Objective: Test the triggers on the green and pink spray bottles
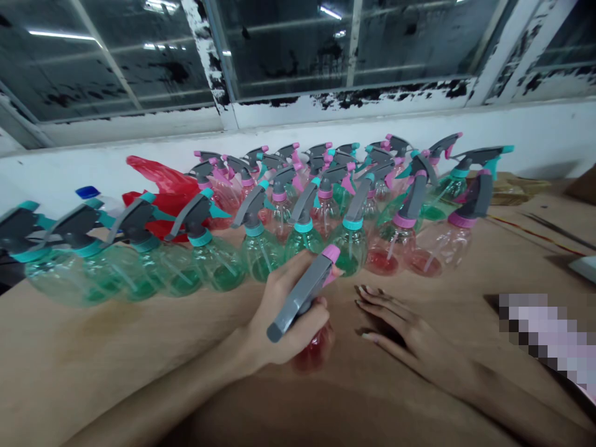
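In my left hand (288, 316) is a spray bottle (305, 292) with a grey head, a pink nozzle and a clear body tinted red at the base. The fingers wrap round it just below the head, hiding its collar. To its right, my right hand (405, 329) rests on the table, fingers stretched out and holding nothing. Ahead of both hands runs a front row of spray bottles: several have green bases and teal collars, like the green spray bottle (223, 267). At the row's right end stand two with pink collars, among them a red-based spray bottle (386, 251).
More spray bottles (326, 186) crowd behind the front row. A red plastic bag (162, 180) and a blue-capped bottle (88, 192) are at the back left. Dark tweezers-like tool (559, 230) lies right, near a brown packet (512, 186). Windows (288, 49) rise above the wall.
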Tool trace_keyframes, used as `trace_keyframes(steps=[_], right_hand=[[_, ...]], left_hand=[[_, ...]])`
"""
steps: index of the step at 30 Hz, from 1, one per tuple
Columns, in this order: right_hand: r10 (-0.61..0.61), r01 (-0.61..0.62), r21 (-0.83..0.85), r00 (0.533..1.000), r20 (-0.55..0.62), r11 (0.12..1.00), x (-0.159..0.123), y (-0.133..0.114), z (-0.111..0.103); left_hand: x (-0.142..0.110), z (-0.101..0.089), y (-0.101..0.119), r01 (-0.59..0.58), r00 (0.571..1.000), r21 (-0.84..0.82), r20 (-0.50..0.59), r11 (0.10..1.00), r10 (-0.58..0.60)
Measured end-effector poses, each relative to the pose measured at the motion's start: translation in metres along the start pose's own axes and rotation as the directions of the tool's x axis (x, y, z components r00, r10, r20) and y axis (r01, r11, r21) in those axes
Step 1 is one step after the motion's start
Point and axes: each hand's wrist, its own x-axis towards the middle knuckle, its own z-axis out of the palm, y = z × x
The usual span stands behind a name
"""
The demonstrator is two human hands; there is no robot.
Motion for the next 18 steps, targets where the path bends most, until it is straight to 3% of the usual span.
trace_keyframes(steps=[7, 18], right_hand=[[-0.005, 0.006, 0.02, 0.999, -0.04, 1.0, -0.0003, 0.0016, 0.0015], [0.007, -0.007, 0.012, 1.0, -0.022, 1.0, -0.0003, -0.0003, -0.0007]], left_hand=[[-0.0037, 0.0029, 0.0001, 0.079, 0.997, -0.014, 0.0, 0.997, -0.079], [-0.0046, 0.0052, -0.0012, 0.064, 0.996, 0.063, -0.067, 0.996, -0.06]])
